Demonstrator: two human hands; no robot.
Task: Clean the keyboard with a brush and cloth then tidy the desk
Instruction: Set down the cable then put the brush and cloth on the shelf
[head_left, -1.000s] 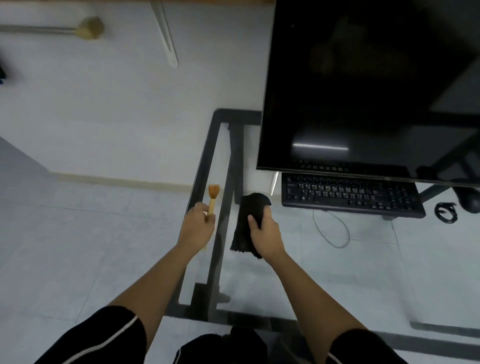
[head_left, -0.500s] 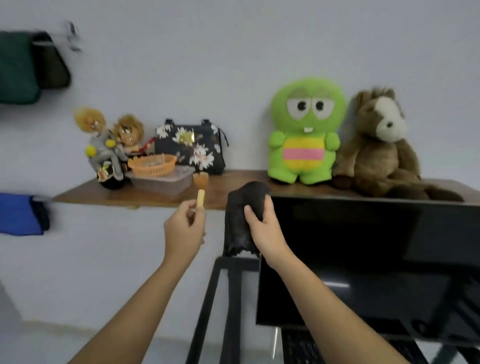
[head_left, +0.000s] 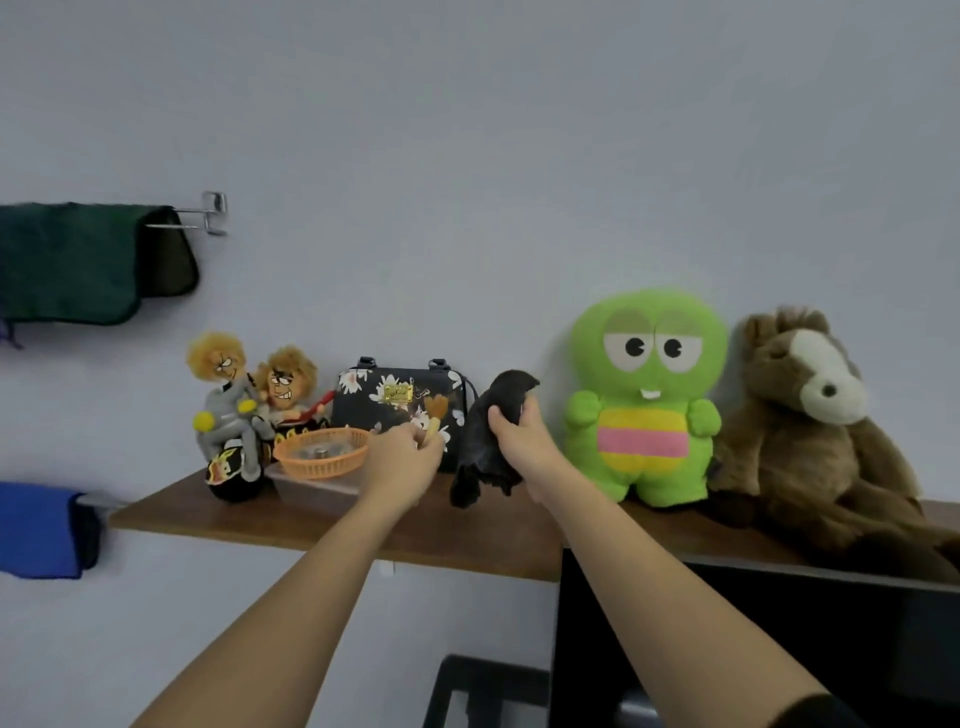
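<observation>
My left hand (head_left: 402, 460) pinches a small wooden brush (head_left: 435, 413), bristles up, just above the wooden shelf (head_left: 322, 525) and right of the orange basket (head_left: 322, 457). My right hand (head_left: 519, 441) grips a black cloth (head_left: 485, 441) that hangs down to the shelf, between the floral bag (head_left: 397, 395) and the green plush toy (head_left: 644, 400). The keyboard is out of view; only the monitor's top (head_left: 753, 639) shows at the lower right.
On the shelf stand two dolls on a toy motorbike (head_left: 244, 410), a clear plastic box (head_left: 311, 491) under the basket, and a brown plush horse (head_left: 821, 431). A green towel (head_left: 72, 262) and a blue cloth (head_left: 41, 530) hang on wall rails at left.
The view swung up from the glass desk to the shelf. Both hands rose and reached forward with the brush and cloth to shelf level.
</observation>
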